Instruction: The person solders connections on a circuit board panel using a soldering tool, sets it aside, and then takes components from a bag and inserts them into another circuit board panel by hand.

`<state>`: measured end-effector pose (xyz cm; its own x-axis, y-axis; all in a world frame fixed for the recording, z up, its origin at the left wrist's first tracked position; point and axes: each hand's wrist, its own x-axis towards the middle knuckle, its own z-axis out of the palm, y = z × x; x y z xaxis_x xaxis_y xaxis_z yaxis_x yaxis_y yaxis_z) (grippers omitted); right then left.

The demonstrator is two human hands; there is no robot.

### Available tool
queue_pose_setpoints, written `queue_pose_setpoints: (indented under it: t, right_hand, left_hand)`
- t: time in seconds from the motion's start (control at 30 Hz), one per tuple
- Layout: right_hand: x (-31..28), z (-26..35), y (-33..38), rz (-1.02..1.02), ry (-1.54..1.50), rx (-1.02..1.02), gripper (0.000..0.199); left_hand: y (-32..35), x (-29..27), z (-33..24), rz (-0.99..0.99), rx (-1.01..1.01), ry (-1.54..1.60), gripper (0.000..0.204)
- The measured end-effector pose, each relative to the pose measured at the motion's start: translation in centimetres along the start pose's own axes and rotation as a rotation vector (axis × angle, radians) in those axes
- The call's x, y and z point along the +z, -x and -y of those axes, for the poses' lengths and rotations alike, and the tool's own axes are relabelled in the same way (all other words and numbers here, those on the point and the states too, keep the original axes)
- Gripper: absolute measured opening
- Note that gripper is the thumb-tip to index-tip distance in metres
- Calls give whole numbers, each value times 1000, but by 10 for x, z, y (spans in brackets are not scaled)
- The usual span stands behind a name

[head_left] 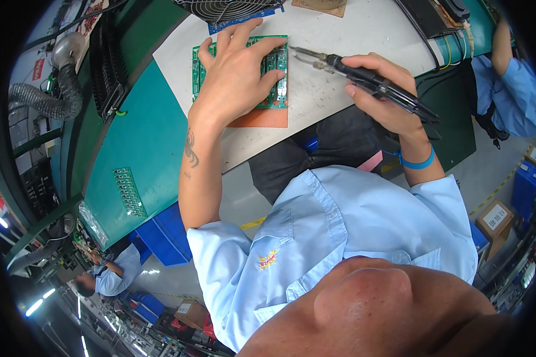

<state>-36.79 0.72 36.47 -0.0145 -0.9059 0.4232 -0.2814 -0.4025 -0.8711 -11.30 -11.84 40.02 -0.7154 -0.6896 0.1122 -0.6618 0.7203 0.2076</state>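
Observation:
My left hand [235,74] lies over a green circuit board panel [278,89], its fingers spread toward the far edge and the thumb resting on the board's right part. Much of the panel is hidden under this hand. A flat orange-brown sheet [259,119] shows beneath the panel's near edge. To the right, my right hand [387,89] is closed around black soldering tweezers [372,81], held like a pen. Their two thin metal prongs point left, close to the panel's right edge and apparently just off it.
The panel lies on a white sheet [339,65] over a green bench [125,160]. Another narrow circuit board [129,191] lies at left. A round fan grille [226,9] stands beyond my left hand; a dark box with cables [423,21] sits far right. Co-workers [509,95] are at both sides.

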Motion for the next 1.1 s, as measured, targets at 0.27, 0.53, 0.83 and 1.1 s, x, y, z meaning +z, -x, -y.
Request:
queue_pose_setpoints:
  t: [0.27, 0.53, 0.83, 1.1]
  right_hand:
    - [-1, 0, -28, -178, 19, 94, 44]
    - [8, -34, -27, -395, -208, 318, 52]
    - [4, -41, -29, -353, -181, 288, 53]
    - [8, -36, -31, -388, -164, 283, 53]
  left_hand:
    - [2, -1, -2, 13, -12, 3, 44]
    - [12, -1, 2, -38, 18, -1, 56]
    - [92, 40, -56, -422, -305, -16, 112]
    - [117, 48, -50, -349, -496, -21, 128]
